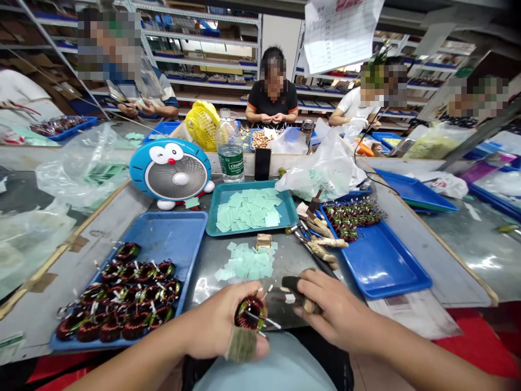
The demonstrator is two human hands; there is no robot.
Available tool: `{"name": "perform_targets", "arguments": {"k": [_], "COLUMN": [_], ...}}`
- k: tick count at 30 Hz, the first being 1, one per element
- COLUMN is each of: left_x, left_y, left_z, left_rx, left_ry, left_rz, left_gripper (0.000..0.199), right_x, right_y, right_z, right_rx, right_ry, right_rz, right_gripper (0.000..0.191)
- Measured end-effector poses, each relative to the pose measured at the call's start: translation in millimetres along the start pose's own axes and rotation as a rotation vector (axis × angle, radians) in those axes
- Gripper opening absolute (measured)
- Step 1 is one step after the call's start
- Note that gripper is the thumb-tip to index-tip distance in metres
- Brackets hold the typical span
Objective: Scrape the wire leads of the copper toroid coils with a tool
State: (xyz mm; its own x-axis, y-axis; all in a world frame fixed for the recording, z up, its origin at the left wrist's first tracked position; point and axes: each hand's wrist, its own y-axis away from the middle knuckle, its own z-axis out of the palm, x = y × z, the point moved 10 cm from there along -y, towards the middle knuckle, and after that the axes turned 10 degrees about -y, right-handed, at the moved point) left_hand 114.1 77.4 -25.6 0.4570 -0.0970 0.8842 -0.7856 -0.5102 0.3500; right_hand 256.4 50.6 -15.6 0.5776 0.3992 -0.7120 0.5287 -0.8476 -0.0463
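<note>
Steadily: toroidal copper-wound coil (250, 314) pinched firmly in left hand (217, 320) over metal bench edge (285, 320), wire leads (268, 321) kept clear; dark-handled tool (299, 288) gripped closed in right hand (336, 307), just beside coil.

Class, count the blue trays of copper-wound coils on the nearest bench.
2: one blue tray at lower left, another blue tray to the right, beyond the right hand. Bags could hide more.

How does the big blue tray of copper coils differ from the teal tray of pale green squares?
The blue tray is larger and nearer the camera; the teal tray is smaller and farther ahead. The blue one holds dark copper-wound ring coils; the teal one holds flat pale green squares. Both are shallow rimmed trays.
</note>
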Motion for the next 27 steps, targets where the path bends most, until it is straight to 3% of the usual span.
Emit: {"name": "perform_targets", "arguments": {"k": [6, 11, 19, 27], "left_x": [-1, 1, 3, 5], "left_y": [0, 6, 8, 6], "left_z": [0.2, -3.7, 4.7, -1.0], "left_rx": [0.055, 0.092, 0.024, 0.063], "left_ry": [0.039, -0.149, -0.241, -0.227], "left_rz": [-0.020, -0.052, -0.031, -0.014], "left_gripper": [0.036, 0.031, 0.030, 0.030], "right_x": [1, -3, -14, -4], "right_y": [-3, -5, 0, 0], "right_z": [6, 13, 13, 6], "right_rx": [0.011, 0.005, -0.090, 0.041], "right_ry": [-0.009, 0.064, -0.020, 0.031], "right_rz": [0.010, -0.058, -0.077, -0.044], "right_gripper": [0.013, 0.010, 0.014, 0.013]}}
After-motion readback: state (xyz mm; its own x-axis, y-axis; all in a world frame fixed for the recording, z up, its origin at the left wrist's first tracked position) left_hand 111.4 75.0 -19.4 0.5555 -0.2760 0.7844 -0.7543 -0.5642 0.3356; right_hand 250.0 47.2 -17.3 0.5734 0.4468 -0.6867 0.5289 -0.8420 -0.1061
